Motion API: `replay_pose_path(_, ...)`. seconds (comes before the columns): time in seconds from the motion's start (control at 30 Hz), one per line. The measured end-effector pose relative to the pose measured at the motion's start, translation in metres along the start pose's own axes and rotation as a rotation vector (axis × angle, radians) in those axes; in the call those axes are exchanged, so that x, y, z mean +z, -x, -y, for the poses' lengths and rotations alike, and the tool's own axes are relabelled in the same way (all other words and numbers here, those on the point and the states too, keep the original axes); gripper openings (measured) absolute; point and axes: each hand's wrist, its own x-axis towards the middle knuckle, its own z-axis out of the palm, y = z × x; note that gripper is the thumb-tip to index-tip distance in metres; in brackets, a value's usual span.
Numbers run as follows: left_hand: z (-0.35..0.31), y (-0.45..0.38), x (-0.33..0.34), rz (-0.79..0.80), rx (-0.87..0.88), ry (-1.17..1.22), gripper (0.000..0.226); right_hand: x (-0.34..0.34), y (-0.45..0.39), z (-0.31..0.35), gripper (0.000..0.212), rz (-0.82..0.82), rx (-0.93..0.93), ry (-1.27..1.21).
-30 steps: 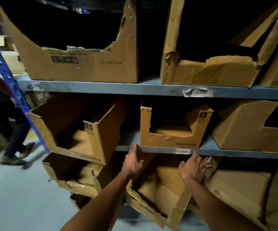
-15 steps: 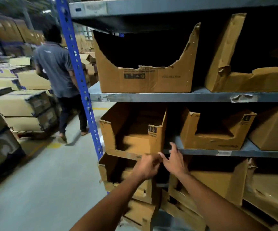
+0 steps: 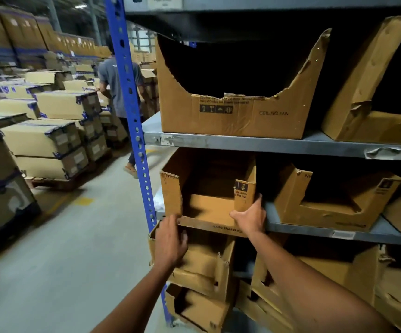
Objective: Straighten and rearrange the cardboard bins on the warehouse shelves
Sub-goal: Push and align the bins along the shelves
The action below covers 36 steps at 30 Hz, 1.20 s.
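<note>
Flanking the cardboard bin: blue upright, neighbouring bin.

Both forearms are extended forward and upward, bare to the elbow. The left hand is held palm-forward, fingers loosely spread and partly curled. The right hand is set higher, thumb splayed leftward, fingers wrapped round a cardboard edge. The hands are held apart

"CEILING FAN" on upper cardboard bin, "FAN" inverted on middle bin
</note>
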Motion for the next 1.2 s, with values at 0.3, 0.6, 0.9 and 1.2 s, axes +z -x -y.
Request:
replay_pose_path(0.3, 0.034, -0.069, 0.014, 0.207, -0.244, 0.423, 0.066, -0.005, -0.043, -0.035, 0.069, 0.229, 0.028, 0.336)
replay_pose_path(0.6, 0.070, -0.094, 0.044, 0.150, -0.179, 0.273, 0.038, 0.015, -0.054, -0.050, 0.023, 0.099, -0.039, 0.392)
replay_pose_path(0.9, 0.082, -0.089, 0.064, 0.015, -0.186, 0.344, 0.024, 0.024, -0.051, -0.055, 0.034, 0.065, -0.024, 0.541)
replay_pose_path(1.2, 0.085, -0.087, 0.073, -0.096, -0.192, 0.434, 0.023, 0.029, -0.054, -0.063, 0.043, -0.025, -0.084, 0.703)
